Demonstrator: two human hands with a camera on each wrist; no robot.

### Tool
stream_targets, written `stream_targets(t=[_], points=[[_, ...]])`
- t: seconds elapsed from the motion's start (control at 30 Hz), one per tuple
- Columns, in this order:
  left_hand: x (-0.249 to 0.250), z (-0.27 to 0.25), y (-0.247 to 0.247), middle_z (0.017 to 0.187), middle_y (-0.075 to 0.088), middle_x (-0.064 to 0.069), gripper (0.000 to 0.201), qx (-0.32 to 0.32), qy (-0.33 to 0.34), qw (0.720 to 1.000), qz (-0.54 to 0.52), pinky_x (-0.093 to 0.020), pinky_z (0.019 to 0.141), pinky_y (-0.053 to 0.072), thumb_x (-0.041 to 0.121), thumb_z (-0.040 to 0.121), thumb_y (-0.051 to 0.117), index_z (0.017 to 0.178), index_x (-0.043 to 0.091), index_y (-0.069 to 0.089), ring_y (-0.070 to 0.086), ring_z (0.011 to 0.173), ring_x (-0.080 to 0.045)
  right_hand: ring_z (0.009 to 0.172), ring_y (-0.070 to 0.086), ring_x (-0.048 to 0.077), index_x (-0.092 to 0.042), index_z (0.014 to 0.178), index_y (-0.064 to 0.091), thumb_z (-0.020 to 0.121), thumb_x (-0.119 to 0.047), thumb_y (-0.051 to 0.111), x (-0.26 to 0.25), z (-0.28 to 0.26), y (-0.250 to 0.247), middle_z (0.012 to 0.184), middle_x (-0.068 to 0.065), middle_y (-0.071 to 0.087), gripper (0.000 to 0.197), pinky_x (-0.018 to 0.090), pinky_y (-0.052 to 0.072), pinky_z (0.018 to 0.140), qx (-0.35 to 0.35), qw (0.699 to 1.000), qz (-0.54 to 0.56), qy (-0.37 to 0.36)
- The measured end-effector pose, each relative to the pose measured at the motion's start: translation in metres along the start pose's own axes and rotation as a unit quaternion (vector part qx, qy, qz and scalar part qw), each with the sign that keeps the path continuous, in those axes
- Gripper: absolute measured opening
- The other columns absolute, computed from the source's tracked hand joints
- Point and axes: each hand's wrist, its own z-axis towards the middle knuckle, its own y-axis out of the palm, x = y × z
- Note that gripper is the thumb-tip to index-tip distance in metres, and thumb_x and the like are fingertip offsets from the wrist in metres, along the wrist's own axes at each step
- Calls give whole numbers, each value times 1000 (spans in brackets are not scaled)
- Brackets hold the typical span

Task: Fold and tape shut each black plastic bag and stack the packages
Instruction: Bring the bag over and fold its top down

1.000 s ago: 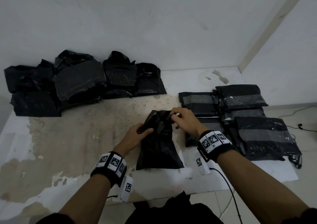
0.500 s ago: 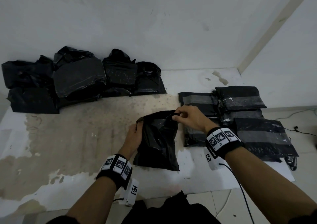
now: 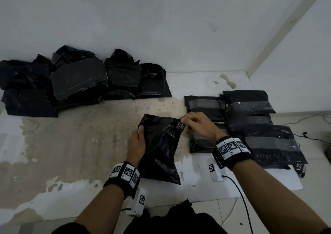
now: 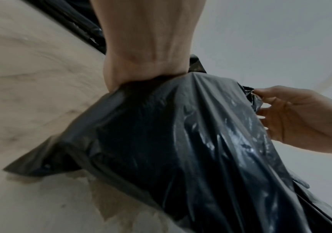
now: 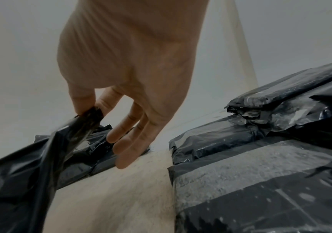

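The black plastic bag (image 3: 161,147), glossy and creased into long folds, lies near the front centre of the bench (image 3: 75,140), whose surface is worn to blotchy tan under flaking white. The left hand (image 3: 137,144) grips its upper left edge, fingers curled round the film; the right hand (image 3: 200,126) pinches the upper right corner between thumb and forefinger (remaining fingers (image 5: 130,141) loosely extended). Flat rectangular taped packages (image 3: 250,122), banded in matte grey tape, lie just right; rumpled unsealed bags (image 3: 78,81) line the wall.

My left hand (image 4: 147,52): fingers hidden behind black bag (image 4: 191,141). Bag's lower end: cut off by the frame edge.
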Motion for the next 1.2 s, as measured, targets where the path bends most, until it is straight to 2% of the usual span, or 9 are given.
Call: stream_targets(t=[0.2,0.37,0.53,0.77,0.83,0.93,1.0,1.1,1.2], points=[[-7,0,7,83,66,-19,64,2,19,999,45,-35,68,45,47,107,28,87,-3,64,59,74,-25,93,63,2,-24,95,76,91,-34,74,-4,1,3,101,-11,68,11,13,47,81,-17,988,-138,-72],[-4,-6,4,82,63,0,56,20,8,999,39,-27,73,39,40,109,29,92,3,66,56,73,-16,85,65,2,-16,87,75,97,-28,68,-3,6,1,94,-6,73,18,20,49,79,-17,993,-101,-64],[-5,-5,3,92,62,-7,57,51,2,998,35,-26,78,38,38,110,28,102,-1,68,55,86,-20,77,61,7,-9,87,71,101,-21,63,-5,-2,3,86,4,70,20,22,50,72,44,997,41,-43],[-4,-12,4,72,52,9,47,50,16,998,19,-27,72,40,38,109,28,85,11,58,48,66,-1,86,64,1,-28,79,70,94,-37,70,-5,14,6,93,-8,71,18,19,47,79,23,992,-112,-54],[-7,-14,4,74,52,10,44,59,21,998,7,-27,75,40,36,110,28,87,13,57,47,67,1,70,58,1,-20,78,67,98,-32,67,-10,18,5,79,-8,66,23,20,50,71,68,996,-52,-35],[-11,-17,5,92,62,2,50,76,24,997,-23,-27,84,41,37,109,28,99,6,65,57,83,-11,74,56,9,-12,84,64,99,-35,64,-12,18,3,80,6,60,28,37,61,70,106,994,17,-4],[-13,-17,2,105,63,1,52,79,28,996,-31,-24,87,40,36,110,28,110,2,67,60,99,-16,81,60,9,-14,96,65,98,-39,65,-10,16,6,91,3,65,25,34,62,69,57,998,9,5],[-18,-14,-3,90,67,0,57,68,40,996,-41,-34,82,51,42,108,26,101,2,65,66,93,-24,80,62,8,-20,101,66,97,-31,68,0,14,15,96,0,66,12,26,57,64,2,1000,-16,-1],[-14,-6,-13,112,60,11,37,59,109,992,-5,-16,85,46,31,109,36,137,15,51,61,111,-20,70,61,6,-19,89,66,98,-23,67,4,15,22,83,1,64,9,27,54,62,12,1000,-9,-15]])
